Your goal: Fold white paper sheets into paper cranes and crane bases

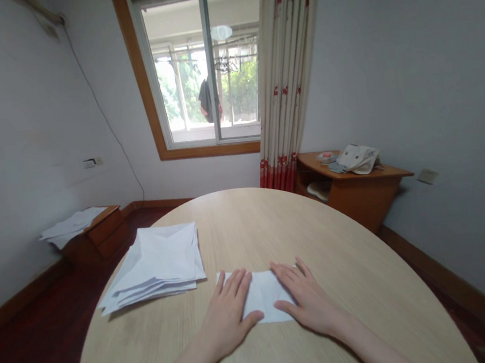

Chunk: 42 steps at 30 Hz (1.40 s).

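Observation:
A small white sheet of paper lies flat on the round wooden table, close in front of me. On its left part rests my left hand, fingers stretched out and thumb pointing inward near the lower edge. My right hand lies the same way on the right part, its fingers extended over the paper. Both hands touch the sheet without gripping it, and they cover its left and right sides. The middle of the sheet shows between them, with faint creases.
A loose stack of creased white paper sits on the table's left side. Beyond the table stand a low cabinet with papers on the left and a wooden corner desk on the right. A curtain hangs beside the window.

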### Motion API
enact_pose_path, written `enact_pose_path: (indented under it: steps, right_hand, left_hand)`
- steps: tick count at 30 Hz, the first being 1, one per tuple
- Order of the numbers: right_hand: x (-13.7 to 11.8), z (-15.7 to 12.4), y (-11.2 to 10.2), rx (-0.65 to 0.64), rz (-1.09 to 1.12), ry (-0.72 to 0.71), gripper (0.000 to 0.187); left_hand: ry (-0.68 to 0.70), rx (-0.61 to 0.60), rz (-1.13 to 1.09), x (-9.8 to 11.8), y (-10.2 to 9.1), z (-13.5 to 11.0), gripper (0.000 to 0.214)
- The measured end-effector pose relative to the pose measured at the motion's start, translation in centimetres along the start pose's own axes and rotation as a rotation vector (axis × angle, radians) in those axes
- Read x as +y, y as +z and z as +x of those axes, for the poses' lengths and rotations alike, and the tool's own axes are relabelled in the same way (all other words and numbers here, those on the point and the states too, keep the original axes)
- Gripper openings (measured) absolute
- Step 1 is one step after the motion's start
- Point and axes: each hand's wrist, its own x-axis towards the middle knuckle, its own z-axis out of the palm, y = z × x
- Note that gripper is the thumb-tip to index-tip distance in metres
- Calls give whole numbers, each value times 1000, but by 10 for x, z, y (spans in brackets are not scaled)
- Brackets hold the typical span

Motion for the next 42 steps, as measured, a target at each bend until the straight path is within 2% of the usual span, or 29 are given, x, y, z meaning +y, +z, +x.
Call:
enact_pose_path:
  steps: [6,13,19,24,28,35,40,42]
  right_hand:
    - [-1,0,-1,31,-32,-2,68]
    - [1,-2,-2,159,-27,-78,65]
    - [2,-4,-8,253,15,-182,44]
    - [3,-6,-14,340,39,-252,35]
    - [5,-8,-19,431,39,-302,32]
    - [7,-12,-27,623,90,-359,31]
    - [5,-13,-29,696,174,-391,31]
    - [4,-14,-29,723,251,-383,33]
  left_hand:
    - [5,41,39,-1,3,0,76]
    - [22,150,47,2,-3,1,85]
    - [83,228,75,1,-9,2,89]
    - [147,261,107,-1,-12,1,91]
    - [178,331,189,-1,-13,0,86]
    - [157,517,247,6,-19,-1,65]
    - [222,603,194,13,-30,-4,71]
    - [258,641,181,15,-36,-5,67]
